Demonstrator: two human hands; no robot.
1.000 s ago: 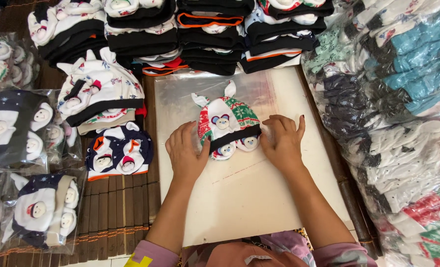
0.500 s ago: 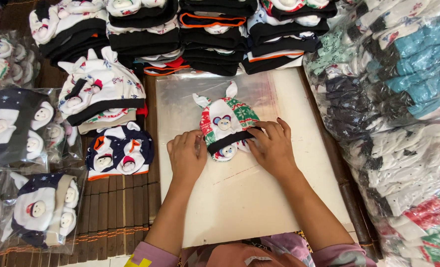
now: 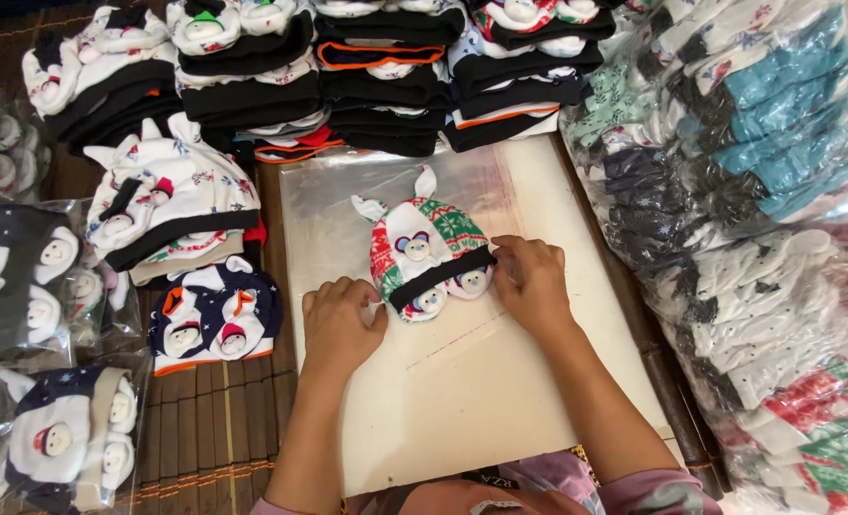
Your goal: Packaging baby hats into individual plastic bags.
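A small knit baby hat patterned in red, green and white with a black band and two pointed ears (image 3: 422, 250) lies inside a clear plastic bag (image 3: 395, 195) on a white board (image 3: 500, 381). The left hand (image 3: 340, 324) presses flat just beside the hat's lower left edge, while the right hand (image 3: 531, 283) touches the band's right end. Stacks of folded black-banded hats (image 3: 386, 76) line the far edge.

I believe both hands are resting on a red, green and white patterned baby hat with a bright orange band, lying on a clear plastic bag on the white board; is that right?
Not quite: in the head view the band is black, not orange. The rest holds: the left hand and right hand rest on the red, green and white patterned baby hat, which lies on the clear plastic bag on the white board.
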